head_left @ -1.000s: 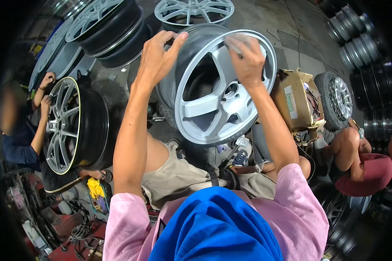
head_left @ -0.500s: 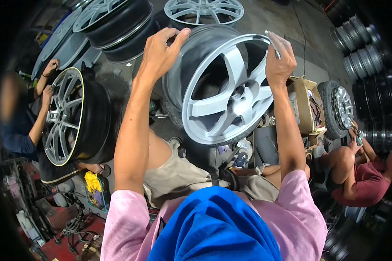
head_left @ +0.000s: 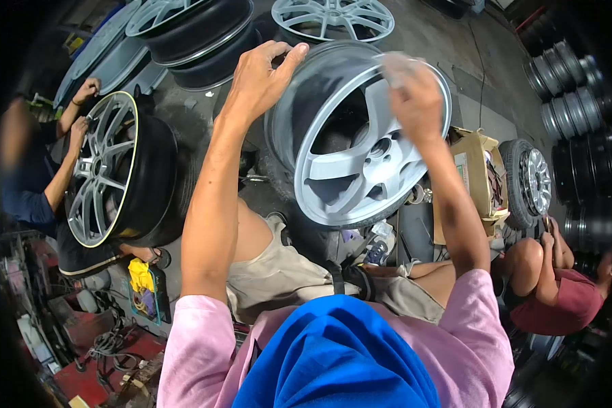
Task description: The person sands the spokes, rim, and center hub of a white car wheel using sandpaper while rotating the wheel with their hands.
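A grey alloy wheel rim [head_left: 381, 160] with broad spokes stands tilted in front of me, its face turned toward me. My left hand [head_left: 265, 76] is at the upper left of its barrel, fingers curled and thumb stretched along the edge. Over the upper spokes, near the outer lip, my right hand [head_left: 413, 95] is smeared by motion. Its fingers are bent toward the rim; the thin pale folded sheet, like sandpaper, seen in them earlier is blurred now. The rim leans on a dark tire, partly hidden behind it.
A person at left holds another wheel [head_left: 102, 170]. Stacked rims [head_left: 197, 41] and a spoked rim [head_left: 333, 19] lie beyond mine. A cardboard box [head_left: 472, 177] and a tired wheel [head_left: 527, 183] stand right, near a crouching person in red. A basket with yellow cloth [head_left: 143, 279] sits lower left.
My right hand has moved left from the rim's right edge onto the upper face. My left hand keeps its place on the barrel. The view has shifted slightly.
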A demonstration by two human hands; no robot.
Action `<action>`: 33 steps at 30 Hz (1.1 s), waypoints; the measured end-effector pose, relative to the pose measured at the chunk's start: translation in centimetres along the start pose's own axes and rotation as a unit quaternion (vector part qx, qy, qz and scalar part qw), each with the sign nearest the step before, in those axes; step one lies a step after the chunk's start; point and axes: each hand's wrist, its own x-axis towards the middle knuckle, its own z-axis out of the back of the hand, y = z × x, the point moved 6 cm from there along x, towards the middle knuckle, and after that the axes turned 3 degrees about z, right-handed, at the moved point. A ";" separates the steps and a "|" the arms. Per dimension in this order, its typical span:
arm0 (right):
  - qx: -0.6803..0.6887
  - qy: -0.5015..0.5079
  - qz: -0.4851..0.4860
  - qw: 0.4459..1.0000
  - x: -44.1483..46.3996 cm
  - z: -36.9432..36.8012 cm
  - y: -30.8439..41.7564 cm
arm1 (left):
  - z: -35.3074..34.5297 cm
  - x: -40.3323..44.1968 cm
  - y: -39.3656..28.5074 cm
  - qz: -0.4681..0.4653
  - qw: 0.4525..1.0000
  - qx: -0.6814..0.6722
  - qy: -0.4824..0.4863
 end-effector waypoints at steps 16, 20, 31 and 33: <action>-0.009 -0.072 -0.097 0.993 -2.4 0.4 -3.6 | -1.4 -1.8 -1.8 -0.018 0.998 0.009 0.063; -0.093 -0.039 -0.532 0.841 -22.5 0.6 -22.9 | -2.8 -2.5 -3.0 -0.039 0.994 -0.015 0.099; -0.008 0.070 -0.603 0.795 -33.3 4.8 -14.2 | -5.9 -2.9 -5.7 -0.119 0.989 0.020 0.084; -0.099 0.026 -0.387 0.916 -26.4 5.4 -12.8 | -7.3 -3.0 -5.5 -0.136 0.988 0.024 0.063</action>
